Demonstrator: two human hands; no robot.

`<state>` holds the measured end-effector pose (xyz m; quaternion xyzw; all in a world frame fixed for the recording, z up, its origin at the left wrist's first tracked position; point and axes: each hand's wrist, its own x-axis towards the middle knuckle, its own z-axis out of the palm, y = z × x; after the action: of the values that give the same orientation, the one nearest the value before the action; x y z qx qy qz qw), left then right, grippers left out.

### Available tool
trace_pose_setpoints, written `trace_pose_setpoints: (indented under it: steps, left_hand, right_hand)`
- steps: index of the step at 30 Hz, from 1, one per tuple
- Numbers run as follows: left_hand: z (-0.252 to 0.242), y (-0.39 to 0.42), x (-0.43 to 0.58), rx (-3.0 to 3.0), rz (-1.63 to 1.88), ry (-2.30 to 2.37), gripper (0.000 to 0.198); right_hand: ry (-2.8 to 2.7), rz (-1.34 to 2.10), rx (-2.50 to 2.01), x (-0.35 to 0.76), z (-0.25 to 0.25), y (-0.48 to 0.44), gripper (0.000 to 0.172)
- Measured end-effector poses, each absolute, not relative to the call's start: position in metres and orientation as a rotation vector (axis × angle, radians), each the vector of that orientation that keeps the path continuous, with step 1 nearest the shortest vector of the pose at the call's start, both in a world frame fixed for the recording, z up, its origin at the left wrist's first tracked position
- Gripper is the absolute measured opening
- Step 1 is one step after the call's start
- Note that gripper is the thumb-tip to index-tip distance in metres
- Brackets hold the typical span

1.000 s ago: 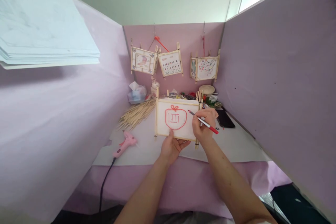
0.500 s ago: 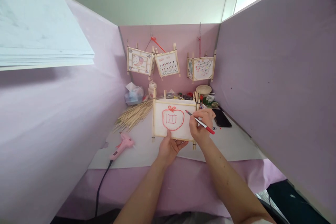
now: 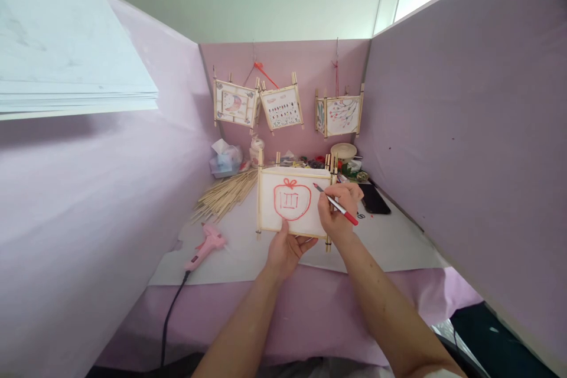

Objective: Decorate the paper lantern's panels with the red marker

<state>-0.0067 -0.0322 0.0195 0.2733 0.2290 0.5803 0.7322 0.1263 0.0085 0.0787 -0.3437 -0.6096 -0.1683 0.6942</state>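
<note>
My left hand (image 3: pixel 287 250) grips the bottom edge of a paper lantern (image 3: pixel 270 204) framed with wooden sticks, thumb on its white front face. A red outline with a bow on top and several strokes inside is drawn on that face. My right hand (image 3: pixel 339 212) is closed on a red marker (image 3: pixel 336 205), whose tip rests near the right side of the drawing. The lantern stands tilted towards me above the white tabletop.
A pink glue gun (image 3: pixel 206 245) with a black cord lies at the left. A heap of bamboo sticks (image 3: pixel 224 192) and a tissue box (image 3: pixel 225 159) sit behind it. A black phone (image 3: pixel 374 199) lies right. Three finished lanterns (image 3: pixel 281 107) hang on the back partition. Purple walls enclose the desk.
The view shifted slightly, so everything sits a little further left than a second ago. The marker tip stays beside the red drawing; both hands keep their grips.
</note>
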Motion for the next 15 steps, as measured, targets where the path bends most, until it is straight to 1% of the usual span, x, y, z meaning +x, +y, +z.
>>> trace_pose_setpoints:
  steps: [9,15]
  left_hand:
    - [0.0196,-0.0327,-0.007,0.612,1.263,0.5,0.055]
    - [0.0211,-0.033,-0.0065,0.597,1.273,0.512,0.052]
  right_hand:
    - [-1.3,-0.38,-0.752,0.1289,0.0724,0.0103,0.014]
    - [-1.373,-0.4,-0.736,0.1291,0.0742,0.0092,0.01]
